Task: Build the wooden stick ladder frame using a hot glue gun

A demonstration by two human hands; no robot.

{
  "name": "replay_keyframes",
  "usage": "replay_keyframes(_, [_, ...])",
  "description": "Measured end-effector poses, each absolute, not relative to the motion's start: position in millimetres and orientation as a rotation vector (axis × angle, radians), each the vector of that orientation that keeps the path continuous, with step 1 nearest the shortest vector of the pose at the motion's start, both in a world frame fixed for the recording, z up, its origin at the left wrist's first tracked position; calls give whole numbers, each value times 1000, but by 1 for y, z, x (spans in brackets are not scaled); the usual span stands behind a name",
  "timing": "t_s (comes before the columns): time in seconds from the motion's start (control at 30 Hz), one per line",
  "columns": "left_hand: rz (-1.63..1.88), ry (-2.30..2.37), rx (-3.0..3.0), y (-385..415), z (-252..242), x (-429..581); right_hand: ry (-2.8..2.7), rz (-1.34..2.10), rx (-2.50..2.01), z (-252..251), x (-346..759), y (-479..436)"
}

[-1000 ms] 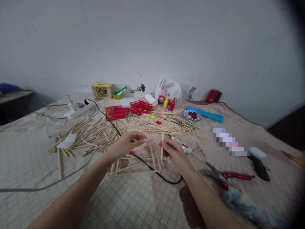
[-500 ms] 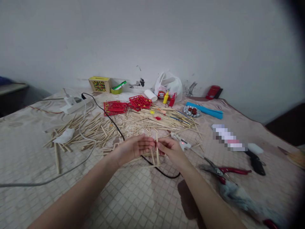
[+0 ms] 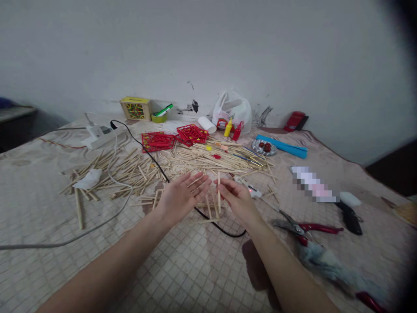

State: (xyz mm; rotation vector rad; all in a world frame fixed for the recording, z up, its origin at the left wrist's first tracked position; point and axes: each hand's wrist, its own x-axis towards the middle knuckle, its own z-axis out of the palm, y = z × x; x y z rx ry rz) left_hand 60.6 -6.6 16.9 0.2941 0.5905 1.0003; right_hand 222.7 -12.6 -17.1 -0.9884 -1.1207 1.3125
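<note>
Patterned cloth covers the worktop (image 3: 195, 269), which runs up to a pale grey wall (image 3: 163, 52). Half a second ago the left hand (image 3: 184, 198) had its fingertips close against the right hand (image 3: 237, 198); now it has drawn slightly left and turned its palm upward, leaving a narrow gap. Its grip is wide and slack, with nothing visible in it. Meanwhile the right grip stays pinched on a short pale stick (image 3: 219, 202), held roughly upright, so the piece appears to depend on that hand alone. Just beneath, partly hidden by the left hand, lies a stick frame (image 3: 209, 206) over a black cable (image 3: 224, 231); whether the held stick touches it, I cannot tell. Loose sticks (image 3: 130, 171) spread on the far left, and red-handled pliers (image 3: 321, 227) lie to the right.
</note>
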Motion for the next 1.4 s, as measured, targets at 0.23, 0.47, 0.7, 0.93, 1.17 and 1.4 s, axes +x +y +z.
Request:
replay_keyframes(0.23, [1259, 280, -24, -10, 20, 58, -1197, 1406, -809, -20, 206, -25])
replay_keyframes(0.47, [1282, 202, -31, -20, 21, 65, -1402, 1337, -1061, -14, 183, -43])
replay_keyframes(0.7, [1315, 213, -23, -26, 20, 69, -1406, 1375, -1004, -9, 182, -44])
replay_keyframes(0.93, [1299, 242, 1, -22, 17, 63, -1528, 1393, -980, -8, 190, -43])
replay_keyframes(1.17, [1258, 718, 757, -19, 11, 58, -1329, 1349, -971, -12, 197, -37])
replay_keyframes(1.4, [1168, 968, 1446, -21, 8, 55, -1636, 1180, -1037, -3, 199, -43])
